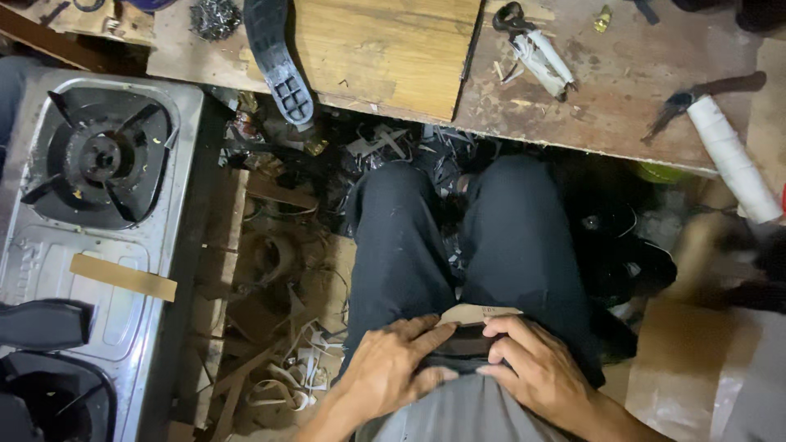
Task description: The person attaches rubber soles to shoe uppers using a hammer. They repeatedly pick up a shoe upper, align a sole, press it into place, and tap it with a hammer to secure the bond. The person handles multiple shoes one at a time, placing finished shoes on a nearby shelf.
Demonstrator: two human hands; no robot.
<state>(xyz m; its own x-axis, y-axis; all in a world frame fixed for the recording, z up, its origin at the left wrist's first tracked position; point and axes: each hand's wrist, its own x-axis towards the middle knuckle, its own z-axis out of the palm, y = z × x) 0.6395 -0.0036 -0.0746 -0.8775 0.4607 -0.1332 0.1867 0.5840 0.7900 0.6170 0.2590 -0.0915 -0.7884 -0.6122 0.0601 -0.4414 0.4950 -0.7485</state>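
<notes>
Both my hands rest on my lap over dark trousers, gripping a flat dark shoe part (465, 344) with a tan insole edge showing at its far end. My left hand (393, 364) presses on its left side, fingers spread across it. My right hand (536, 368) curls over its right side, fingertips on the dark surface. Most of the piece is hidden beneath my fingers.
A worn wooden workbench (606, 90) lies ahead with a black shoe sole (278, 57), a wooden board (385, 49), scissors (516, 16), and white rolls (733, 160). A steel gas stove (90, 213) stands at left. Leather scraps (278, 327) litter the floor.
</notes>
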